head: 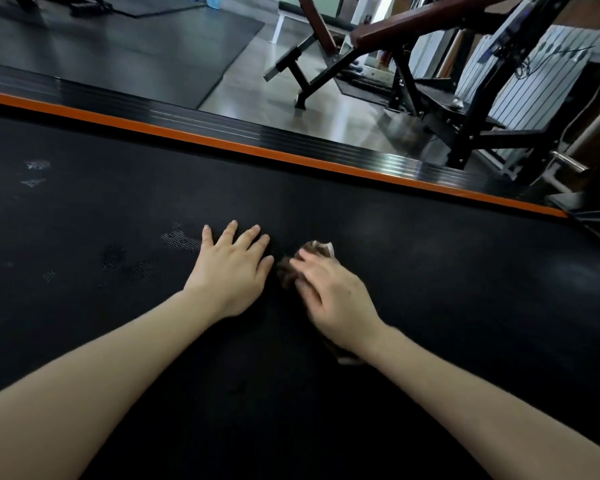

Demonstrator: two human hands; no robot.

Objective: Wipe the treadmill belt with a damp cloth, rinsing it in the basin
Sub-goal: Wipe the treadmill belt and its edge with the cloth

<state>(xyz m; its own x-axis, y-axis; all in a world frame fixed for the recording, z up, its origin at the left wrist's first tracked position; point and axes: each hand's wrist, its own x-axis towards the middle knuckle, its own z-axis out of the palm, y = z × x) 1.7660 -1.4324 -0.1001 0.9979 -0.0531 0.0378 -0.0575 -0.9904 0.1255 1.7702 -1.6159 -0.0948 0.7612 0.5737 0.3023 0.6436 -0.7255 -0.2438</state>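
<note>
Across the black textured treadmill belt (430, 289) I lean on both hands, with its orange edge strip (291, 157) running along the far side. My left grip (231, 268) is planted flat on the belt, fingers spread, holding nothing. My right grip (333, 296) lies palm-down over the crumpled brown damp cloth (317, 249). Its fingers are laid out over the folds and press them to the belt rather than pinching them, though blur softens the fingertips. Cloth pokes out past my fingertips and also back by the wrist.

The pale meshy scuff marks (179, 239) lie to the left, just beyond my left grip, and more sit further off that way. So the dirt is on the far side of my bracing hand from the cloth: the left grip is nearer the marks, the right one has the cloth. The belt's long axis runs with the orange strip, and I judge the next stroke should follow it leftward, once the left grip lifts clear. No basin is in view.
</note>
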